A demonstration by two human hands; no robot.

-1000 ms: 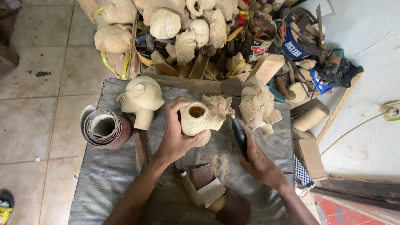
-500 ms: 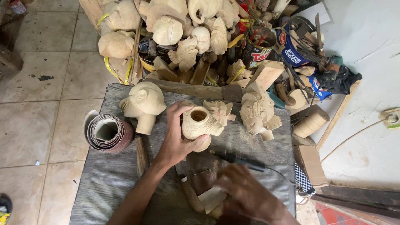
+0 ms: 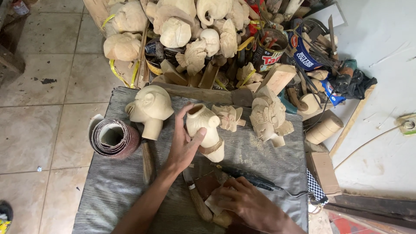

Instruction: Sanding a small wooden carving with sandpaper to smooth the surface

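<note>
Tiled floor (image 3: pixel 39 86) fills the left of the frame, and a grey cloth (image 3: pixel 108 199) covers the work table at centre. At the cloth's left edge lies a sandpaper roll (image 3: pixel 113 138), and just right of it stands a round carved head (image 3: pixel 151 108) with a wooden tool handle (image 3: pixel 147 161) below it.

At centre the left hand (image 3: pixel 184 145) wraps a pale hollow carving (image 3: pixel 203 130), thumb across its front and fingers spread behind it, holding it tilted with its base touching the cloth. The grip looks best kept low on the body, so the open top and the thin edges take no pressure.

Below, at bottom centre, the right hand (image 3: pixel 247 203) lies with fingers curled narrow over scraps of sandpaper (image 3: pixel 208 184) and small wood pieces; whether it pinches one I cannot tell. A firm pinch on a single scrap would serve better than a loose handful.

A dark rotary tool (image 3: pixel 253 177) lies just above that hand, its cord trailing right, and could snag a wrist. Beside the carving sit a small leafy carving (image 3: pixel 229 117) and, further right, a crowned figure (image 3: pixel 268 117), both near enough to be knocked. Across the top a heap of rough carvings (image 3: pixel 182 26), cans and offcuts crowds the table's far edge.
</note>
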